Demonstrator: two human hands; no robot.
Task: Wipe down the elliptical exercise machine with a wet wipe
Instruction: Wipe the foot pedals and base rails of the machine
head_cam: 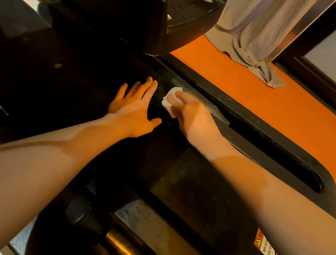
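black elliptical machine base (185,188) fills near and left | black footplate (138,6) overhangs far | left hand (134,108) flat on base, fingers spread | right hand (193,118) clutches crumpled white wet wipe (170,101) against dusty rail | grey curtain (256,31) pooled on orange floor (276,114) far right

Two hands show: one left hand (135,108) with fingers flat, one right hand (193,115) gripping the single white wet wipe (170,101). There is one black elliptical machine (186,186), one foot pedal (138,4) at the far side, one warning label (269,252) near right, and one grey curtain (256,31) far right.
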